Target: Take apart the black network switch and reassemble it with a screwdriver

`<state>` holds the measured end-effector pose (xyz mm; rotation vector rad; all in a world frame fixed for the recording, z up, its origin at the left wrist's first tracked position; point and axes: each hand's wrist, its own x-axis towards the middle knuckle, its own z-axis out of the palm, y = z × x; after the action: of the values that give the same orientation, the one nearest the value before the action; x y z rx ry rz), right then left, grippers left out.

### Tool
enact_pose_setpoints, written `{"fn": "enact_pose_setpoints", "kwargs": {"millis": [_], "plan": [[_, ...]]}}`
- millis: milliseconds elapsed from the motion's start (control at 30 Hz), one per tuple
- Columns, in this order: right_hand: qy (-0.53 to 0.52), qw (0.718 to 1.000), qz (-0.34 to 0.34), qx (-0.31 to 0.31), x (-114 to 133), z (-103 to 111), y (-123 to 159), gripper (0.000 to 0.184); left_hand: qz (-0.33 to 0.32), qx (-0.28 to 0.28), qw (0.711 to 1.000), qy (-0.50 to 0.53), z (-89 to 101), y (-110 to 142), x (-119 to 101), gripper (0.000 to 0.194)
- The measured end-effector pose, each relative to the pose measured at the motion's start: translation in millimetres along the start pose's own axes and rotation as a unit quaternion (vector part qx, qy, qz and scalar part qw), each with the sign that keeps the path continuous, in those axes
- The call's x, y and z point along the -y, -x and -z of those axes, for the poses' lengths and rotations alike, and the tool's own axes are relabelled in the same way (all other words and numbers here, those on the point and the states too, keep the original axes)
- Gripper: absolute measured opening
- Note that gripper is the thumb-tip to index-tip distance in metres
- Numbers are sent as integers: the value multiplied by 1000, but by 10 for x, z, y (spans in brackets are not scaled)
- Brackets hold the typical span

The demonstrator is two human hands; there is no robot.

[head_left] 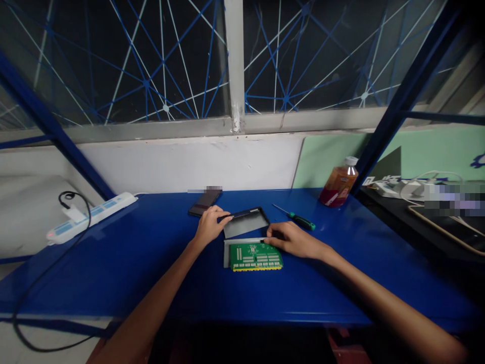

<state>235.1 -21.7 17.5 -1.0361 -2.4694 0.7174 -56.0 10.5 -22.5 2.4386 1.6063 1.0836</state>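
Observation:
A green circuit board point(254, 257) with a yellow lower edge lies over a flat grey metal plate point(226, 257) on the blue table. My left hand point(211, 224) pinches the left end of a dark-rimmed metal cover point(246, 226), which is tilted behind the board. At the board's upper right corner, my right hand point(290, 239) has its fingers curled and closed on the edge, near a small black spot. Its fingertips are partly hidden. Just behind that hand rests a green and black screwdriver point(303, 222), its shaft pointing left and away.
A dark phone point(205, 202) lies behind my left hand. On the left stands a white power strip point(94, 216) with a black cable point(36, 283) plugged in. A bottle of reddish drink point(339, 184) stands at the back right, before a blue frame post point(394, 108). Cables clutter the neighbouring dark table.

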Motion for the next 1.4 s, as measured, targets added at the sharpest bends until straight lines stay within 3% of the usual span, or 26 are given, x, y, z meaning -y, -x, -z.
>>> {"fn": "enact_pose_setpoints", "kwargs": {"millis": [167, 333, 467, 733, 933, 1067, 1167, 1267, 1333, 1400], "plan": [[15, 998, 44, -37, -57, -30, -39, 25, -17, -13, 999, 48, -47, -39, 49, 23], [-8, 1000, 22, -15, -87, -21, -44, 24, -28, -19, 998, 59, -70, -63, 101, 29], [-1, 999, 43, -13, -90, -15, -44, 22, -21, 2, 998, 66, -84, -111, 148, 28], [169, 983, 36, -66, -199, -34, -63, 30, -16, 30, 998, 59, -95, -221, 162, 24], [259, 958, -4, -122, -199, -72, -80, 32, -53, -11, 998, 14, 25, -139, -126, 18], [224, 959, -30, -171, -206, 59, -71, 33, -123, 68, 990, 29, 114, -53, -440, 20], [260, 934, -105, -220, -306, 245, -34, 34, -150, 133, 980, 16, 133, 7, -622, 44], [314, 910, -190, -191, -469, 406, 22, 46, -166, 172, 971, 13, 111, 45, -703, 70], [311, 912, -235, -126, -574, 464, 54, 59, -171, 191, 966, 19, 87, 55, -711, 75], [304, 917, -251, -57, -647, 483, 71, 56, -174, 202, 964, 24, 67, 56, -701, 73]]}}
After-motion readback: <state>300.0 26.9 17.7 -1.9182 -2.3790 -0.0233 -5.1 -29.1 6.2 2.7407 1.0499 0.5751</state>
